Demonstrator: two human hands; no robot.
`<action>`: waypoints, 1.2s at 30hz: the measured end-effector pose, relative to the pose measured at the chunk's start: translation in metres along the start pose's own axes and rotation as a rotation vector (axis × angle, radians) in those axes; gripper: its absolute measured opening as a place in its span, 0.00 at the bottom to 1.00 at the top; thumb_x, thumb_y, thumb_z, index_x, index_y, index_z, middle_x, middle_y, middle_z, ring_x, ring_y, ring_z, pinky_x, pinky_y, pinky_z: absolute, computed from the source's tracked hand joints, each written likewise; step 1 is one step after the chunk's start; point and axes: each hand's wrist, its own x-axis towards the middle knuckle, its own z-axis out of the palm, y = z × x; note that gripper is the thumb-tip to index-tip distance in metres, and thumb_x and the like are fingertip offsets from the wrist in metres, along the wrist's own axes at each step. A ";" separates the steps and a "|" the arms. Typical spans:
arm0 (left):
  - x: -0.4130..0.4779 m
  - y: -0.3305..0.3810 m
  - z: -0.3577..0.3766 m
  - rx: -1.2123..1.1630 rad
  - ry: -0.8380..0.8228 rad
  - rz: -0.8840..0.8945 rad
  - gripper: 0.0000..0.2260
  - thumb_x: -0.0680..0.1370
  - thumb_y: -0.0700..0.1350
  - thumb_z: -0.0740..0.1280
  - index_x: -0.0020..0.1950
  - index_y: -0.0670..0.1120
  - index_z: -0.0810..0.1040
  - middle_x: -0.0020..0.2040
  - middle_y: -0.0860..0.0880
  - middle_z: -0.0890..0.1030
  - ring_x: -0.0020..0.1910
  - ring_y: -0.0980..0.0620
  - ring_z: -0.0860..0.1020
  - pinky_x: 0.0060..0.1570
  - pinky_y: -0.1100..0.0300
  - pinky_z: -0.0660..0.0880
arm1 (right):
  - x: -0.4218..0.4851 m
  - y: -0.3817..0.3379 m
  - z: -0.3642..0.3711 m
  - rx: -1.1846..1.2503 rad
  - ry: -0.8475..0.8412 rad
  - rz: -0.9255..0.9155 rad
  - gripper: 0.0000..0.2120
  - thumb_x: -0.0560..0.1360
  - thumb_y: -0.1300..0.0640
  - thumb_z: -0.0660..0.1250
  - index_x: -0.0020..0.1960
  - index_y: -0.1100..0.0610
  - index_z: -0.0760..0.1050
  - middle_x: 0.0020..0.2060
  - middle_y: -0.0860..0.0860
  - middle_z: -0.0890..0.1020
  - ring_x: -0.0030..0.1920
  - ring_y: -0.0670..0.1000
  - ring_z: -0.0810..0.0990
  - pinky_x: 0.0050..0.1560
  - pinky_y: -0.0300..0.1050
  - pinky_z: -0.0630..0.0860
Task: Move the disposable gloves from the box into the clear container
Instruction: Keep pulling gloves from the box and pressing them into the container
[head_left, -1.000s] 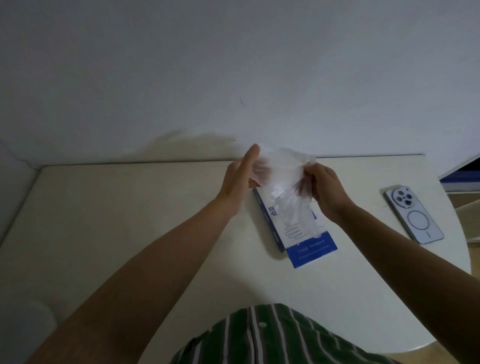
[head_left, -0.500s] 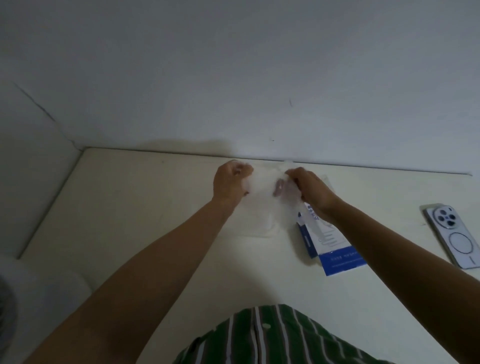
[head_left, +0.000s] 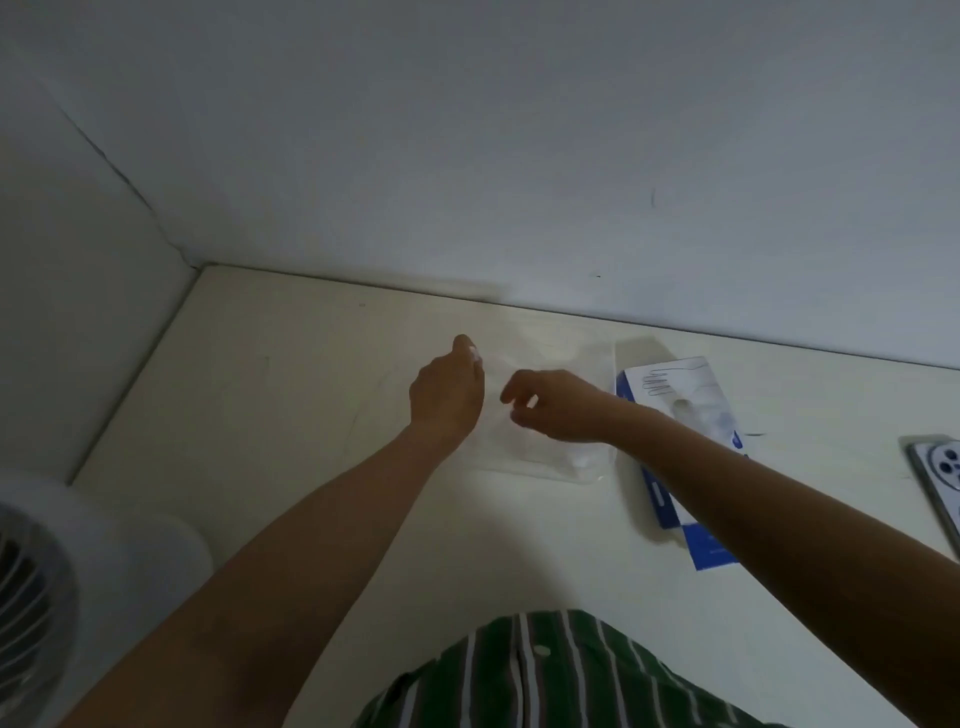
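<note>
We see the left hand from its back, poised over the far left edge of the clear container, with the thumb lifted so that its nail shows. The other fingers curl away under the palm, and we cannot tell whether they pinch the container's rim, hold glove film, or hold nothing. The right hand hangs over the middle of the container with its wrist bent. Its fingers are loosely curled with the tips apart, and we can make out nothing caught between them. The container lies flat on the cream table, near the far wall and just left of the box. Its walls are so clear that they almost vanish. The disposable gloves show as a pale crumpled wad low in its near right corner. More whitish film sits in the opening on the box's top face. The box is white with blue sides and a blue near end, and it bears a line drawing of a hand near its far edge. Its small print is too blurred for us to read. A phone with a round camera ring lies at the right edge. A white fan stands at the near left, and a green striped shirt fills the near edge.
</note>
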 end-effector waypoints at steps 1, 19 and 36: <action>0.000 -0.002 0.001 0.006 -0.029 -0.003 0.10 0.83 0.45 0.53 0.58 0.43 0.69 0.44 0.44 0.79 0.42 0.45 0.78 0.37 0.56 0.66 | 0.005 0.004 0.006 -0.046 -0.042 0.064 0.19 0.79 0.54 0.65 0.68 0.54 0.70 0.61 0.53 0.78 0.58 0.52 0.78 0.62 0.45 0.73; 0.009 0.005 0.000 0.316 0.053 0.424 0.18 0.65 0.32 0.72 0.51 0.44 0.74 0.46 0.45 0.73 0.35 0.49 0.75 0.23 0.59 0.66 | 0.041 0.026 0.051 -0.297 -0.141 0.220 0.51 0.70 0.43 0.73 0.79 0.49 0.43 0.74 0.62 0.49 0.71 0.65 0.62 0.72 0.59 0.63; 0.019 -0.023 0.029 0.140 -0.670 -0.032 0.38 0.69 0.47 0.76 0.71 0.46 0.56 0.60 0.38 0.73 0.60 0.39 0.73 0.50 0.53 0.72 | 0.043 0.007 0.031 0.044 0.072 0.161 0.22 0.74 0.58 0.70 0.66 0.55 0.69 0.55 0.54 0.76 0.54 0.53 0.76 0.51 0.43 0.71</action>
